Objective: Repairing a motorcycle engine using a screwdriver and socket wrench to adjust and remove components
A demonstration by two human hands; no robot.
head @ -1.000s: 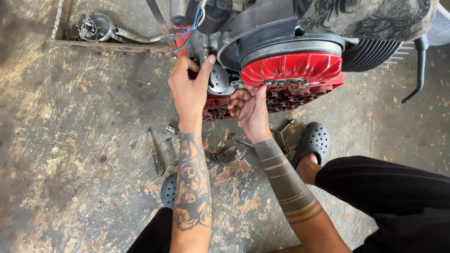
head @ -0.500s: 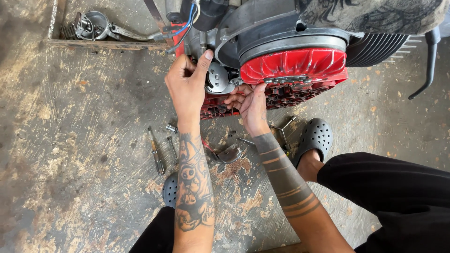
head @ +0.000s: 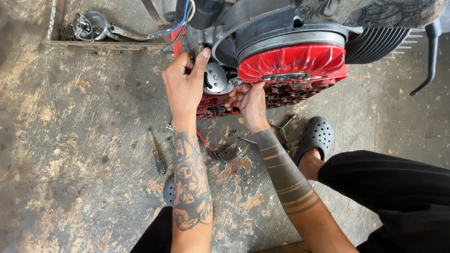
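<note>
A scooter engine with a red finned fan cover lies on the concrete floor ahead of me. My left hand grips the left side of a small round grey metal cover on the engine, thumb raised along its edge. My right hand reaches under that cover from the right, fingers curled against the red engine case; what the fingers hold is hidden. Blue and red wires run down behind my left hand.
A screwdriver, a small metal bracket, a bent wrench and loose bolts lie on the floor under my arms. A wooden tray with metal parts sits at top left. My black clog rests beside the engine.
My view has shifted slightly; both hands stay at the grey cover, the left thumb a little higher on its edge.
</note>
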